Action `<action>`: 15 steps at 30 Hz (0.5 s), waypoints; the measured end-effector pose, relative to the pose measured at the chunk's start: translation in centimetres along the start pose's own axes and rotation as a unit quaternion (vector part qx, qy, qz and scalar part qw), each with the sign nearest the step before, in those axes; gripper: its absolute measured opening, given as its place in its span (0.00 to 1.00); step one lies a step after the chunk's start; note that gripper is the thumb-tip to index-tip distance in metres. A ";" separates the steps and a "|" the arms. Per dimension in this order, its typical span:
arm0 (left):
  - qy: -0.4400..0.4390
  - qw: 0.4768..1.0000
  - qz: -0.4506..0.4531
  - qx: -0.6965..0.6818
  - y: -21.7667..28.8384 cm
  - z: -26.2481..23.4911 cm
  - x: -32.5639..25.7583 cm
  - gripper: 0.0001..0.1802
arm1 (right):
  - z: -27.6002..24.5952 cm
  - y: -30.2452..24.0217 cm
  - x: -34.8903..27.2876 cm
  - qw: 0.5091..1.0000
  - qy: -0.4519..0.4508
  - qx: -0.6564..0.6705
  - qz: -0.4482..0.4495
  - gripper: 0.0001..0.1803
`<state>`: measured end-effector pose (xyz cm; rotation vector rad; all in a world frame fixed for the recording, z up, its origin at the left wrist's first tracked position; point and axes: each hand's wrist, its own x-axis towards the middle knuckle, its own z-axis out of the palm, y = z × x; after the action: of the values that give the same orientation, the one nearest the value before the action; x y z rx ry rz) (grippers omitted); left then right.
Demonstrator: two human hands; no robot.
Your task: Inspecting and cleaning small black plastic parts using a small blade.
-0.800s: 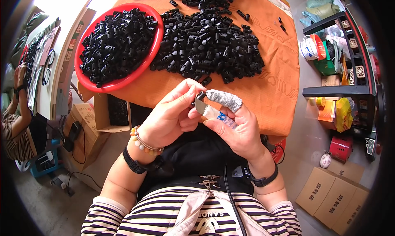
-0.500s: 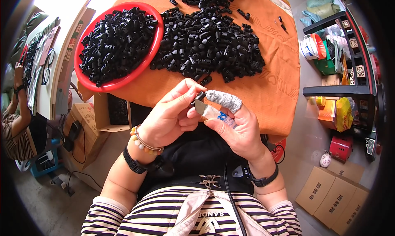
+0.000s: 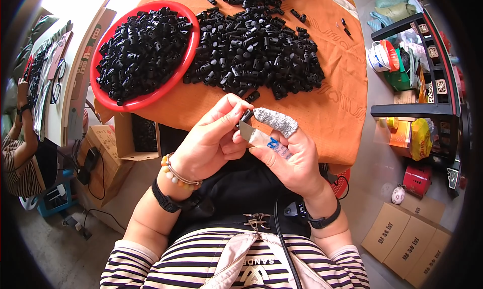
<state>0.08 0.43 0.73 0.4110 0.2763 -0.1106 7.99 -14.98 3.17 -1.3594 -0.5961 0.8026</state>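
Note:
Between thumb and fingertips, my left hand [image 3: 217,130] pinches a small black plastic part [image 3: 247,116] shaped like a cord lock. My right hand [image 3: 294,160] grips a short flat metal blade [image 3: 246,131] by its white wrapping [image 3: 261,138], which bears blue marks. The blade's edge lies against the black part, close to my left fingertips. A grey knitted cover [image 3: 275,121] sleeves my right index finger, which reaches over to the part's far side. Both hands meet just off the table's near edge. Beyond them spreads a heap of similar black parts [image 3: 251,55].
A red basin [image 3: 194,50] full of black parts stands on the orange tablecloth [image 3: 332,123] at left. Below it is an open carton [image 3: 121,138] with more. A dark shelf [image 3: 410,110] with bags stands right, above flattened cardboard [image 3: 407,243]. A striped-sleeved arm [image 3: 22,150] shows far left.
The blade and the black part have tilted slightly between my hands. My right index finger has shifted a little to the right; both hands keep their hold.

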 end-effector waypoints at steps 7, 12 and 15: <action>0.009 0.999 0.029 0.028 -0.2 0.1 -0.1 0.08 | -0.4 0.1 0.0 0.999 -0.021 -0.032 0.001 0.25; 0.003 0.999 0.038 0.032 -0.3 0.2 -0.1 0.08 | 0.0 -0.3 -0.1 1.000 -0.014 0.003 0.006 0.26; 0.006 0.998 0.045 0.036 -0.3 0.4 -0.1 0.08 | -0.2 -0.3 0.0 0.999 -0.025 -0.022 0.005 0.26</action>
<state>0.06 0.02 1.01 0.4958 0.2652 -0.0311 8.17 -15.14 3.45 -1.3856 -0.6499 0.8377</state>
